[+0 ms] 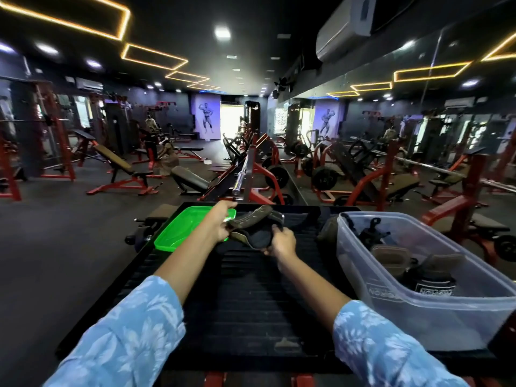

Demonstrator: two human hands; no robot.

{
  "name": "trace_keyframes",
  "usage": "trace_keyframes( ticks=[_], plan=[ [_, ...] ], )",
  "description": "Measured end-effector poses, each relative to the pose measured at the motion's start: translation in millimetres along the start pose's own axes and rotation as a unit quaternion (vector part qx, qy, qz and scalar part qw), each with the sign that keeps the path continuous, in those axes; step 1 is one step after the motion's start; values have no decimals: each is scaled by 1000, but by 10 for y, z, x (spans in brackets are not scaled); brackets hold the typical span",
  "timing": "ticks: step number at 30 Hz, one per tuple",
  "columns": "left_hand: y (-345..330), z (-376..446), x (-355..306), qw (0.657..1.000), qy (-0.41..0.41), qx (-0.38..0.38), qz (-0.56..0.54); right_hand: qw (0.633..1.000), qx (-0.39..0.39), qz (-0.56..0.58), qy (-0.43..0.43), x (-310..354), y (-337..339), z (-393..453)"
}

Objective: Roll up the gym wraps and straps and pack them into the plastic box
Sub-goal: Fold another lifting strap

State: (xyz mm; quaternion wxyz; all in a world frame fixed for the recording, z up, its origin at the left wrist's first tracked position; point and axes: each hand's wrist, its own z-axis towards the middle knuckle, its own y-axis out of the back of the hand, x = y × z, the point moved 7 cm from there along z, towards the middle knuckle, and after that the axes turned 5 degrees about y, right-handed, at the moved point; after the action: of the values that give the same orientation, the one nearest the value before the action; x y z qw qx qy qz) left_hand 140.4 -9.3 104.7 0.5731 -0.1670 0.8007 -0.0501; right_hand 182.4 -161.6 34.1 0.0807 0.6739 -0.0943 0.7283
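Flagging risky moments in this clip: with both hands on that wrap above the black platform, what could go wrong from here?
1. The wrap is held in the air between the left hand and right hand, with its olive end sticking out loose; it may unroll or slip from the grip.
2. The plastic box sits at the platform's right edge; pushing the roll in might nudge it off.
3. The green lid lies close under the left wrist, so it could get knocked.

I see the platform (245, 297) filling the lower centre of the frame. The lid (181, 230) lies on its upper-left part, the plastic box (435, 311) at right with rolled wraps (413, 263) inside, and my hands' strap (255, 227) between them.
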Motion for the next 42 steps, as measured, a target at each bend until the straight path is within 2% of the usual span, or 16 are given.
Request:
trace_keyframes(
  ticks=[3, 5, 7, 9, 11, 12, 14, 15, 17, 19, 24, 28, 30, 35, 39, 42],
  plan=[
    [394, 256, 25, 989, -21, -131, 60, 999, 7, -3, -37, -40, -40, 100],
    [602, 320, -10, 940, -98, -268, 185, 998, -5, 1, -62, -131, -41, 185],
    [447, 177, 3, 887, -221, -291, 281, 994, -24, 25, -104, -265, -9, 229],
    [161, -99, 79, 800, -354, -296, 384, 987, -51, 65, -140, -350, 9, 195],
    [-152, -314, 239, 667, -469, -309, 490, 981, -70, 106, -150, -393, 24, 170],
    [-285, -329, 326, 626, -495, -286, 530, 979, -76, 119, -148, -404, 25, 178],
    [-354, -108, 471, 677, -412, -219, 569, 978, -75, 137, -137, -406, 24, 193],
    [-294, 73, 546, 738, -316, -195, 563, 978, -65, 145, -134, -406, 7, 192],
    [-152, 370, 713, 876, -149, -142, 437, 976, -25, 165, -139, -431, -65, 184],
    [-62, 527, 759, 955, -63, -120, 265, 976, 12, 165, -145, -420, -132, 146],
    [28, 824, 680, 989, -20, -79, 120, 989, 53, 55, -123, -373, -185, 110],
    [62, 849, 692, 994, -65, -64, 60, 986, -35, -163, -13, -237, 46, 188],
    [24, 854, 716, 996, -70, -27, 57, 984, -50, -173, 2, -166, 132, 220],
    [13, 847, 662, 999, -44, 12, -2, 983, 22, -183, 16, -95, 191, 339],
    [40, 838, 644, 998, -4, 24, -66, 984, 91, -140, -64, -147, 162, 335],
    [57, 838, 578, 996, -43, 39, -65, 965, 158, -135, -160, -235, 90, 214]
  ],
)
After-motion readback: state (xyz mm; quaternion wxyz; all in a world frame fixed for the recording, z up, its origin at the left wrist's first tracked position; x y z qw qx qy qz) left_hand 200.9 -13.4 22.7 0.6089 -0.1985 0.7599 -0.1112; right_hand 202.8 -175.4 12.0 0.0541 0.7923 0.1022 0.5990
